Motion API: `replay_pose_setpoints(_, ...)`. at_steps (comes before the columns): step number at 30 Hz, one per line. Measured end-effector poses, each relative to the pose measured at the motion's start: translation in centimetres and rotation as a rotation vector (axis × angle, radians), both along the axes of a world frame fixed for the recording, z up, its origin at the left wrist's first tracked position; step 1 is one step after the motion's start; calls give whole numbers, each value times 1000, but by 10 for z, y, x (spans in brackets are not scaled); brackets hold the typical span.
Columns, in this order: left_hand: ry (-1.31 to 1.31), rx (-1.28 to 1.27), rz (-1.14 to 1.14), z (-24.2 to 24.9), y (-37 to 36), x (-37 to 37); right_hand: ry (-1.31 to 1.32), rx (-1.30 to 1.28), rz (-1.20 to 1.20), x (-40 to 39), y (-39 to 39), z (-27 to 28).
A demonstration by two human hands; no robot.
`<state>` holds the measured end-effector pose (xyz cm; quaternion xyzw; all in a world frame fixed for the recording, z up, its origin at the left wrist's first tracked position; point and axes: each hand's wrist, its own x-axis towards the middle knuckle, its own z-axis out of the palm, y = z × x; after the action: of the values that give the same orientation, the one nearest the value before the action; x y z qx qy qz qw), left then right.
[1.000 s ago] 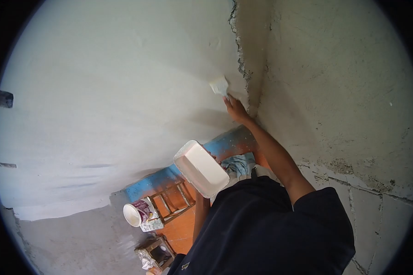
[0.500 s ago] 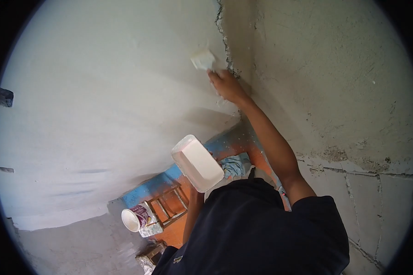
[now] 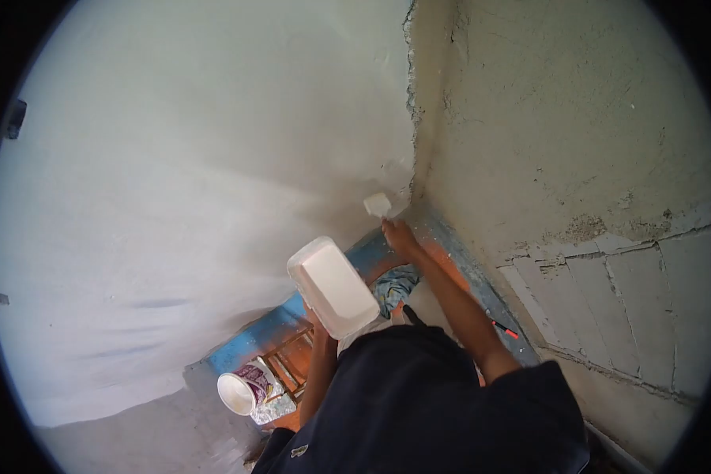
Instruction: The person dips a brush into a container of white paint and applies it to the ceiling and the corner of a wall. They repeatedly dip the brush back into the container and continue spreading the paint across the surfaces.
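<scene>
My right hand (image 3: 400, 238) is closed around the handle of a flat paintbrush (image 3: 378, 205). Its wide pale head is close to the white wall (image 3: 213, 118), low down near the corner. Lower and to the left, my left hand (image 3: 314, 317) supports a white rectangular tray (image 3: 333, 291) from beneath, and most of its fingers are hidden behind it. The tray is tilted with its hollow side towards me, and its inside looks whitish.
A rough crack (image 3: 410, 87) runs down the wall near the corner. Below left, a white bucket (image 3: 241, 391) with a purple label stands by a wooden ladder (image 3: 296, 359). A crumpled blue cloth (image 3: 395, 286) and a red-handled tool (image 3: 505, 330) lie low down.
My right hand has moved the paintbrush down the wall from beside the crack to near its lower end. The tray stays in my left hand, and the view has shifted slightly.
</scene>
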<state>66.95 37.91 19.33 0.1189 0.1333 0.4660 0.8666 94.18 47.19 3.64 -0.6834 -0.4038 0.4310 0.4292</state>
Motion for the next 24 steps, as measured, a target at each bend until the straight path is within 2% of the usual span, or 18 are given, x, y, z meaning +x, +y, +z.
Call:
replay_pose_setpoints(1,-1,-3,-9,-3,4,-6,222,54,-18,-18,-30,59)
replay_pose_setpoints(5,-24,-36,-43,-17,2,-20,296,103,29,-53,-109,154)
replay_pose_setpoints(8,-33,-62,-78,-22,-2,-24,310,-15,37,-64,-155,221)
replay_pose_setpoints(11,-45,-66,-97,-19,-4,-27,68,140,218,-69,-171,273)
replay_pose_setpoints(14,-54,-78,-111,-17,-3,-30,-218,139,348,-76,-164,308)
replay_pose_setpoints(17,-58,-90,-121,-19,-4,-36,-233,43,403,-87,-152,346)
replay_pose_setpoints(21,-66,-93,-108,-19,-1,-47,-359,208,471,-101,-156,341)
replay_pose_setpoints(24,-68,-87,-93,-20,1,-55,-140,-55,513,-116,-151,363)
